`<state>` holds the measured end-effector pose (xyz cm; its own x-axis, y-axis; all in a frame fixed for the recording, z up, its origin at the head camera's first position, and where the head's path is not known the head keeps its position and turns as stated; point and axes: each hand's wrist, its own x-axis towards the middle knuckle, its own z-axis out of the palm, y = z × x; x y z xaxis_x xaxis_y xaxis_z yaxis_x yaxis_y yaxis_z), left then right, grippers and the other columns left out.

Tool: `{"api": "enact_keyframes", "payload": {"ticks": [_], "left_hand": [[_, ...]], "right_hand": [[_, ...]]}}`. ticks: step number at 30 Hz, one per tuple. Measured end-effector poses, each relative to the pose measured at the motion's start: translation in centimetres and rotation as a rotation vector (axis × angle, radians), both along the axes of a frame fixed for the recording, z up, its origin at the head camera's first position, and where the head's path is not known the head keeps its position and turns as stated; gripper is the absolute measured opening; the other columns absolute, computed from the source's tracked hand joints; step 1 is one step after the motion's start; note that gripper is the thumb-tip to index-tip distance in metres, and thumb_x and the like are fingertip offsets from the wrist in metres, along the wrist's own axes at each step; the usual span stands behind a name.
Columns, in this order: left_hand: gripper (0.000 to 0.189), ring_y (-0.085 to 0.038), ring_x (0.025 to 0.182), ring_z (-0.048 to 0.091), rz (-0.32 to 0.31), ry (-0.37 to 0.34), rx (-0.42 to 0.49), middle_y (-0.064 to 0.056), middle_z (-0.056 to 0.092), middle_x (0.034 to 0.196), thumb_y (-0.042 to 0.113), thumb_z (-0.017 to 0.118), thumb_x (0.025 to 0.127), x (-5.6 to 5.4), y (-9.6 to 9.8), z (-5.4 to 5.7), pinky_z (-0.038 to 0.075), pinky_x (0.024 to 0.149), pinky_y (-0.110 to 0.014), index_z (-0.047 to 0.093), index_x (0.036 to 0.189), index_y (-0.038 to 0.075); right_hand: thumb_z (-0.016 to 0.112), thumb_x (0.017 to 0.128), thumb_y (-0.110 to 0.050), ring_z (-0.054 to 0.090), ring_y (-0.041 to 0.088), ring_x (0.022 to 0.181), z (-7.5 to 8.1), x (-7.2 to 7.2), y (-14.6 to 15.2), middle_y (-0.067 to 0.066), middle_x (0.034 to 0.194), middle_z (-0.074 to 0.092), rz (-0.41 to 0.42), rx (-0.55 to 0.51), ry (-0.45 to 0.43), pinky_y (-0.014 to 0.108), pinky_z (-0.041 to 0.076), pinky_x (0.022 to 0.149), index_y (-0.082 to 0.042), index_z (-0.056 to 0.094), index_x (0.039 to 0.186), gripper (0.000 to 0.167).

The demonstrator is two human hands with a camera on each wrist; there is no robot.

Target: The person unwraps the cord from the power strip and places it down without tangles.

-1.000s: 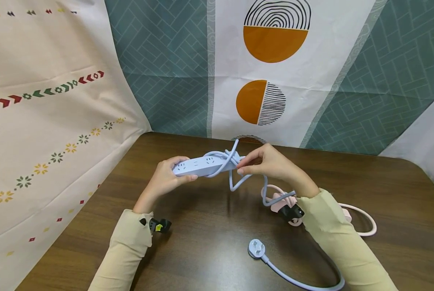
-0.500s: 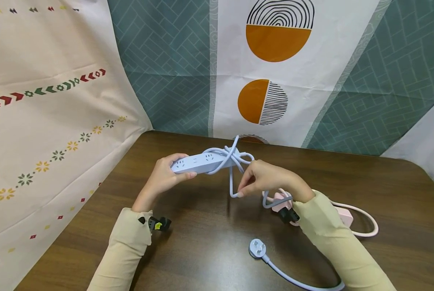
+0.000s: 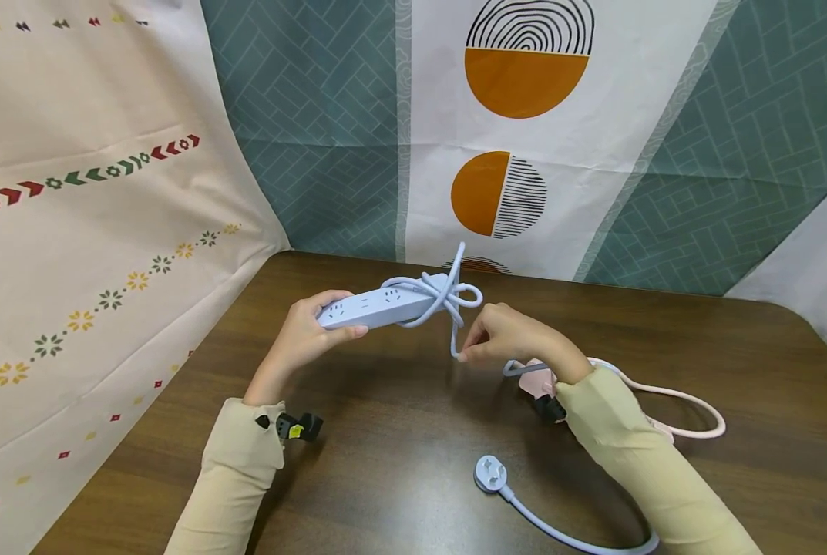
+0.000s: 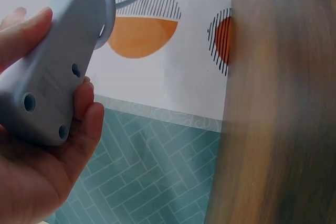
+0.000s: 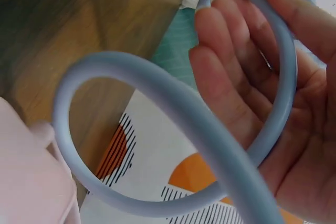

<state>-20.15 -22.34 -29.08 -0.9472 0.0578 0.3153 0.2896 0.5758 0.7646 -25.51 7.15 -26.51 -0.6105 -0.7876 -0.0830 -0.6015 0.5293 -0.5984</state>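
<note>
A pale blue power strip (image 3: 378, 307) is held up above the table, tilted with its right end higher. My left hand (image 3: 300, 331) grips its left end, thumb along the near side; the left wrist view shows the strip's underside (image 4: 58, 77) with screw holes. The strip's own cord (image 3: 435, 302) is wound and crossed round the right end, one loop sticking up. My right hand (image 3: 513, 335) pinches a hanging length of that cord just below the strip. In the right wrist view the cord (image 5: 184, 114) curves in loops across the palm and fingers.
The blue cord's round plug (image 3: 490, 472) lies on the brown table (image 3: 385, 478), its lead running under the right forearm. A pink power strip (image 3: 538, 381) with a pink cord (image 3: 690, 432) lies partly behind that forearm. Patterned cloths (image 3: 316, 154) hang behind.
My right hand has moved down from the strip's end and now pinches the cord lower. The strip has shifted slightly left and its right end has risen. The plug stays put.
</note>
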Motion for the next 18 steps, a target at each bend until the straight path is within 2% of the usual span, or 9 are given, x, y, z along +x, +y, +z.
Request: {"api": "enact_keyframes", "payload": {"ticks": [5, 13, 18], "left_hand": [[0.045, -0.022, 0.081, 0.052, -0.03, 0.017, 0.004, -0.014, 0.064, 0.098, 0.014, 0.079, 0.067, 0.1, 0.0, -0.1, 0.039, 0.069, -0.032, 0.062, 0.107, 0.001], [0.046, -0.021, 0.082, 0.052, -0.054, -0.002, 0.016, -0.014, 0.064, 0.098, 0.014, 0.079, 0.067, 0.2, -0.1, 0.1, 0.04, 0.07, -0.032, 0.062, 0.108, 0.001], [0.045, -0.021, 0.08, 0.052, -0.067, -0.002, 0.009, -0.014, 0.064, 0.096, 0.014, 0.079, 0.068, 0.2, -0.4, 0.0, 0.04, 0.07, -0.03, 0.062, 0.107, 0.002]], "right_hand": [[0.071, 0.077, -0.015, 0.046, 0.005, 0.052, -0.4, -0.5, 0.1, 0.003, 0.067, 0.067, -0.044, 0.006, 0.062, 0.022, 0.039, 0.049, -0.004, 0.074, 0.08, 0.012], [0.07, 0.078, -0.016, 0.045, 0.008, 0.053, -0.6, -1.3, 0.3, 0.006, 0.068, 0.068, -0.133, -0.016, 0.086, 0.024, 0.037, 0.051, -0.002, 0.073, 0.082, 0.014], [0.069, 0.078, -0.017, 0.042, 0.009, 0.051, -0.5, -1.7, 0.5, 0.007, 0.064, 0.066, -0.174, -0.006, 0.093, 0.023, 0.032, 0.048, -0.002, 0.072, 0.076, 0.016]]}}
